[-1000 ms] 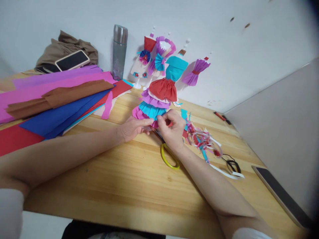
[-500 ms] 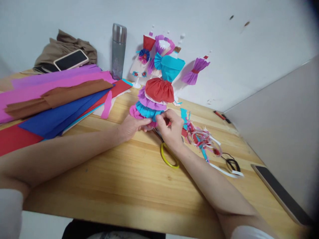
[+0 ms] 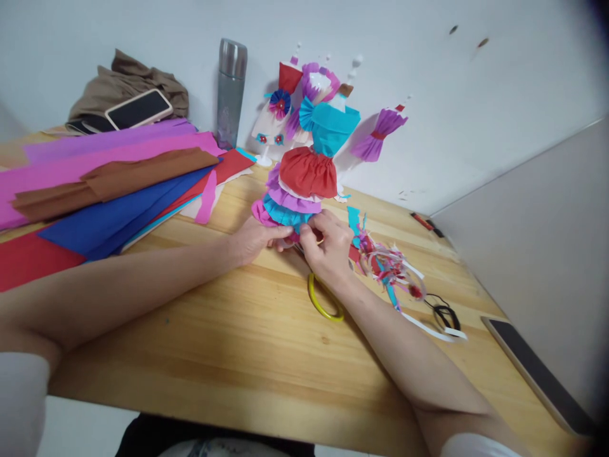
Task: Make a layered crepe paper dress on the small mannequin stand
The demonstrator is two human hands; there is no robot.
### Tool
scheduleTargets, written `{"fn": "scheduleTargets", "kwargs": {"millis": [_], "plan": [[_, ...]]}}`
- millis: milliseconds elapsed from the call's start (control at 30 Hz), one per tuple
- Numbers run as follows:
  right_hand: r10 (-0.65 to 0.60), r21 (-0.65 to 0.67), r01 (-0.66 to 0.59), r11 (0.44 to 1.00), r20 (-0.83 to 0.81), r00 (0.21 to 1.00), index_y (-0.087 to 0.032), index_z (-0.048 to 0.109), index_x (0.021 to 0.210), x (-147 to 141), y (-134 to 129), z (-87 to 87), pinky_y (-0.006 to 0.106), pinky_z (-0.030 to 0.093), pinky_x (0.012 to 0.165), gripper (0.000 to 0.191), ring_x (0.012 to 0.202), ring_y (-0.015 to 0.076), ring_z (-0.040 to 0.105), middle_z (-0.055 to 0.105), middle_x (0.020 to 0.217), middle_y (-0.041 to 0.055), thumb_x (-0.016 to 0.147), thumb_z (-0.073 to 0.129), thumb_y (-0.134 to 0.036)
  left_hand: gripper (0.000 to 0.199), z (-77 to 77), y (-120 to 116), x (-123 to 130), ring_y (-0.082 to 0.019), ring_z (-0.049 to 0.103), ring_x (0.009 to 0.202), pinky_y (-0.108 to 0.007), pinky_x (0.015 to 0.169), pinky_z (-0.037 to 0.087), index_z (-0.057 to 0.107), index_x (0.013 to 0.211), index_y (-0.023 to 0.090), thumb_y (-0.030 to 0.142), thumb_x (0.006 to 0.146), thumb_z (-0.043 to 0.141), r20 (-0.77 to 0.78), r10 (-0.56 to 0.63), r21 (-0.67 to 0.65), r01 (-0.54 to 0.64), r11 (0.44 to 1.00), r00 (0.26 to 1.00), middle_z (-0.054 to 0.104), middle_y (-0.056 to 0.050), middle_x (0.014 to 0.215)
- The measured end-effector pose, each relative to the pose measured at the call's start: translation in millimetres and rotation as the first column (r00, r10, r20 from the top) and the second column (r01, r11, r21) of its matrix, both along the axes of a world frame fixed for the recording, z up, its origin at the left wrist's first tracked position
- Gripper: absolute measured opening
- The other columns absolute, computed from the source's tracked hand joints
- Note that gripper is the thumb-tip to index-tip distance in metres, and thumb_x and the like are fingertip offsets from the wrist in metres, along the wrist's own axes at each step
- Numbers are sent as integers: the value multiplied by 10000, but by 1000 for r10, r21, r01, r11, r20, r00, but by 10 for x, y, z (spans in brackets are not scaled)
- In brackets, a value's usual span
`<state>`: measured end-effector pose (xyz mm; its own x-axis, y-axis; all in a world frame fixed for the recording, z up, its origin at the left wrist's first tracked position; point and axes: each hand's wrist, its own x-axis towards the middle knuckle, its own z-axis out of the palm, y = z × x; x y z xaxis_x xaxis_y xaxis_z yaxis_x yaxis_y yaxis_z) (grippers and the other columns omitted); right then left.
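A small paper dress (image 3: 308, 172) on a white mannequin stands before me, with a turquoise top, a red gathered layer and purple, turquoise and pink ruffles below. My left hand (image 3: 257, 239) grips the lowest ruffles from the left, thumb on top and fingers mostly hidden beneath. On the right side of the same hem, my right hand (image 3: 330, 244) pinches the turquoise ruffle between thumb and forefinger. Under my right wrist lie scissors with a yellow handle (image 3: 324, 303); their blades are largely hidden.
Crepe paper sheets (image 3: 118, 190) spread across the left. A grey bottle (image 3: 231, 95), a phone (image 3: 139, 109) on brown cloth (image 3: 147, 79), and more dressed mannequins (image 3: 379, 136) stand along the wall. Paper scraps (image 3: 387, 266), a black cord (image 3: 443, 312) and a dark tablet (image 3: 533, 371) lie right.
The whole view has shifted slightly, so things sit a little further right. Both hands keep hold of the ruffled hem, with only a slight shift of the right fingers.
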<state>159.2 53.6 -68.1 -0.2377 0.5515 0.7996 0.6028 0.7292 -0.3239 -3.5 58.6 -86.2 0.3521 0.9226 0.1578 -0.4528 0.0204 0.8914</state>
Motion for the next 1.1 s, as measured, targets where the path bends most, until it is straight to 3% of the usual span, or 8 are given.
{"fn": "scheduleTargets", "kwargs": {"millis": [167,433,533,667,867,1000,1100], "plan": [[30,-82,-28,996,24,999,-245,436,643,5,-35,31,327,366,598,277,584,164,458,478,615,0,911,505,-251,274,-35,34,-9,-111,597,585,-217,521,424,638,762,175,300,699,874,-1,-17,-16,17,1000,1000,677,-6,702],[20,-9,-18,1000,206,978,-249,438,615,-4,13,-119,336,319,586,270,598,182,452,479,606,17,870,524,-277,163,-25,20,-6,-99,560,537,-230,529,459,633,688,171,203,746,782,-123,85,39,-80,996,989,654,6,627],[34,-29,-30,999,131,991,-250,421,611,13,22,-95,331,309,573,317,569,171,436,459,588,5,900,532,-319,181,-11,4,-1,-101,553,553,-228,529,450,618,654,171,152,789,737,-172,107,53,-99,994,979,648,2,610],[-43,-17,44,999,28,999,-250,421,614,12,32,-53,322,310,564,365,548,156,431,465,588,-7,910,587,-383,142,13,-4,7,-123,583,589,-234,522,462,651,676,160,190,778,746,-206,127,112,-106,988,970,678,-24,648],[-105,7,105,994,140,985,-250,395,622,-1,41,-100,318,276,549,243,559,164,440,466,605,4,806,553,-268,213,34,-23,-17,-107,573,567,-215,512,465,654,663,172,309,693,814,-136,71,133,-52,990,988,671,-5,648],[-129,71,118,991,196,972,-246,406,625,8,48,-126,318,258,550,221,557,159,413,467,603,7,797,545,-256,237,5,-39,-11,-109,616,594,-210,515,471,684,776,174,346,726,839,-15,50,29,-50,998,999,702,-7,708],[-86,29,81,996,221,971,-247,419,625,26,55,-128,323,262,552,218,565,163,406,469,611,11,798,546,-280,283,-17,-21,3,-117,632,582,-210,471,444,666,828,184,388,755,849,66,89,-51,-85,995,994,700,6,709]]}}
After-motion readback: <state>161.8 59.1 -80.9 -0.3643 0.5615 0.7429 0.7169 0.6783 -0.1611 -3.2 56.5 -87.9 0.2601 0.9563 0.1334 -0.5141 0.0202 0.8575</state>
